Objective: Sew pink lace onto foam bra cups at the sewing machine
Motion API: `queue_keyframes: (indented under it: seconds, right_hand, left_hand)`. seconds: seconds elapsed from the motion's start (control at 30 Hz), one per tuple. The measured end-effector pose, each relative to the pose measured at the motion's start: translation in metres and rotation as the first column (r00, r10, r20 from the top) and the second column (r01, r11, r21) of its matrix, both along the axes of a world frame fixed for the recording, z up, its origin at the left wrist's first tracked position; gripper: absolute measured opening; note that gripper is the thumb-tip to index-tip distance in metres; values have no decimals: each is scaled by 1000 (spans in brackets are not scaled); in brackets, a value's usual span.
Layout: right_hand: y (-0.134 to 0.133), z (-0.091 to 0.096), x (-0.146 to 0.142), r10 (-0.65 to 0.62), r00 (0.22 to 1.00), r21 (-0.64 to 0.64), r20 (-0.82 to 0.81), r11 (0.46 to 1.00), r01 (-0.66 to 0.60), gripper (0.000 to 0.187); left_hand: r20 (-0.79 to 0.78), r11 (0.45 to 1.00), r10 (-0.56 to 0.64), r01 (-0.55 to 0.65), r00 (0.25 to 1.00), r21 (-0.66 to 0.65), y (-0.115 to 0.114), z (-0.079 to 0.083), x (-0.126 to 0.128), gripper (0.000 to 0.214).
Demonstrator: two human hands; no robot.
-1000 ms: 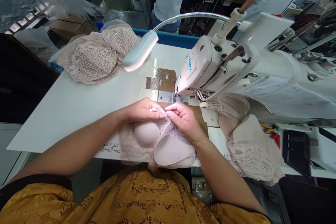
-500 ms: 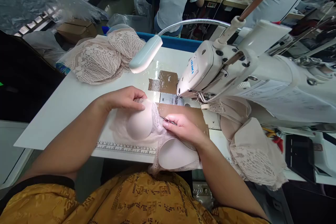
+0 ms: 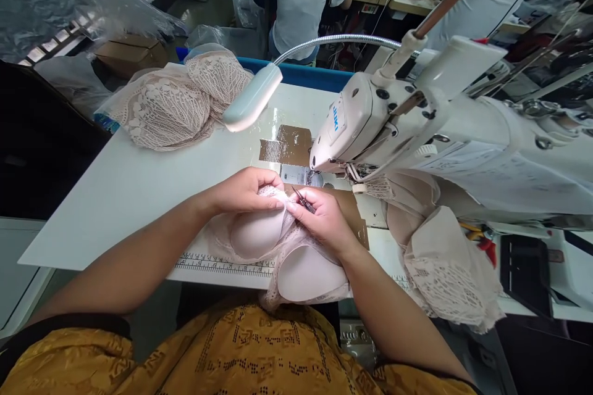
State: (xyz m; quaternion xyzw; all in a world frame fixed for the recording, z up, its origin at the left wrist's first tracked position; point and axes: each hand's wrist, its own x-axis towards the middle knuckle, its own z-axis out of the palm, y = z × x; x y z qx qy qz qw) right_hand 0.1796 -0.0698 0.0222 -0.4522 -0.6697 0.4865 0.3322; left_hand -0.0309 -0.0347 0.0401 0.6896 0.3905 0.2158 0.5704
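Note:
A beige lace bra [image 3: 266,237] lies at the near edge of the white table [image 3: 130,185], its padded cups facing up. My left hand [image 3: 245,191] is closed on the lace at the top of the left cup. My right hand [image 3: 324,216] is closed round small thread snips [image 3: 303,199], whose tips touch the lace edge beside my left fingers. Both hands meet just in front of the needle plate of the white sewing machine [image 3: 393,129].
A pile of lace bras [image 3: 176,105] sits at the table's far left. More lace pieces [image 3: 440,259] hang under the machine arm on the right. A gooseneck lamp [image 3: 252,95] hovers above the table. A ruler strip [image 3: 222,265] runs along the front edge. Other people work behind.
My left hand moved right and nearer along the cup's top edge. My right hand lifted the snips up to meet it at the lace edge.

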Motion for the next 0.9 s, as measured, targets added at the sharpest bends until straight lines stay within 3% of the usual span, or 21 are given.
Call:
queue_keyframes:
  seconds: [0.17, 0.33, 0.47, 0.67, 0.9]
  right_hand:
    - [0, -2, 1, -17, 999, 36, -34, 999, 18, 13]
    - [2, -12, 6, -29, 986, -44, -165, 999, 22, 34]
    - [4, -13, 12, -19, 993, -33, -116, 999, 15, 37]
    - [4, -6, 9, 54, 994, -33, -92, 998, -57, 27]
    - [1, -8, 1, -11, 995, 7, -104, 1000, 12, 16]
  left_hand:
    - [40, 983, -17, 24, 999, -182, 0, -3, 3, 28]
    - [114, 958, -17, 49, 993, -282, -1, -4, 2, 26]
    - [133, 938, 53, -4, 990, -346, -2, -2, 2, 21]
    - [124, 929, 108, -56, 986, -366, -3, -6, 5, 24]
    - [124, 925, 101, -48, 987, -377, -4, -9, 8, 23]
